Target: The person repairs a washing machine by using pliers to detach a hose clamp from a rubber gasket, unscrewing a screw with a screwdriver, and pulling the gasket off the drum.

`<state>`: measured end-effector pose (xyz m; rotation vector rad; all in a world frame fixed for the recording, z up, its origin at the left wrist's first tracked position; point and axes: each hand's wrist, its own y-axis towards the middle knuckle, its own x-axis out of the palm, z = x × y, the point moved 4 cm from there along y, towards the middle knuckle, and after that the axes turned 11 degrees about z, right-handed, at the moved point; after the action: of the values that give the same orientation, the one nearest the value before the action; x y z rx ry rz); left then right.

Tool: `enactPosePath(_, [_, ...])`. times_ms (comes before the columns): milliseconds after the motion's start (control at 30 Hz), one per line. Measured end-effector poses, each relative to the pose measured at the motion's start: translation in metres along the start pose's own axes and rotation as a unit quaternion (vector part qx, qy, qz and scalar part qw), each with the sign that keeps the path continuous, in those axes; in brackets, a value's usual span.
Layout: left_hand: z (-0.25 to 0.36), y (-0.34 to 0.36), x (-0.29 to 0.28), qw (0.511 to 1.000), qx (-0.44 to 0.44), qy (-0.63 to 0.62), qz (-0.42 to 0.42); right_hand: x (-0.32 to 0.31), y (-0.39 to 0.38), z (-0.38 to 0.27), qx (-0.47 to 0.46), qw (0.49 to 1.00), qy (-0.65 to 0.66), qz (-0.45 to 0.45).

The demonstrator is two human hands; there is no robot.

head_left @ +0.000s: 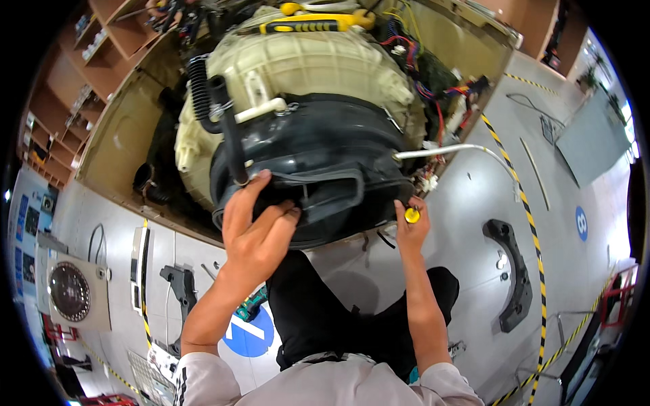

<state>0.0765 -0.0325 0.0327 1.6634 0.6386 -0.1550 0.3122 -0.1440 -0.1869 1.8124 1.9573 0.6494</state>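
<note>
A black rubber door gasket (318, 135) is fitted on the front of a cream plastic washing machine tub (311, 64). My left hand (252, 237) is closed on the left part of the gasket's lip, index finger on the outside and the other fingers curled into the opening. At the gasket's lower right edge, my right hand (412, 233) pinches a yellow-handled screwdriver (412, 215); only its round handle end shows, and the shaft is hidden. A white hose (460, 148) runs off the gasket's right side. A black ribbed hose (198, 88) rises at the left.
The machine's beige cabinet (112, 145) surrounds the tub. A yellow-and-black tool (305, 26) lies on top of the tub. Loose wires (426, 88) hang at the right. On the floor are a curved dark grey weight (511, 277) and a green power tool (252, 304).
</note>
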Motion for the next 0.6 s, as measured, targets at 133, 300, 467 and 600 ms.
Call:
enactPosePath(133, [0.001, -0.011, 0.008, 0.999, -0.001, 0.030, -0.034, -0.005, 0.004, -0.011, 0.088, 0.995, -0.027, -0.024])
enactPosePath(300, [-0.005, -0.019, 0.017, 0.999, -0.010, -0.006, -0.046, -0.025, 0.007, -0.027, 0.096, 0.994, 0.053, 0.001])
enactPosePath(467, [-0.018, -0.029, 0.030, 0.996, -0.023, -0.060, -0.058, -0.041, 0.027, -0.088, 0.166, 0.966, 0.169, -0.105])
enactPosePath(600, [-0.026, -0.037, 0.038, 0.996, -0.010, -0.064, -0.067, -0.031, 0.058, -0.144, 0.148, 0.945, 0.245, -0.160])
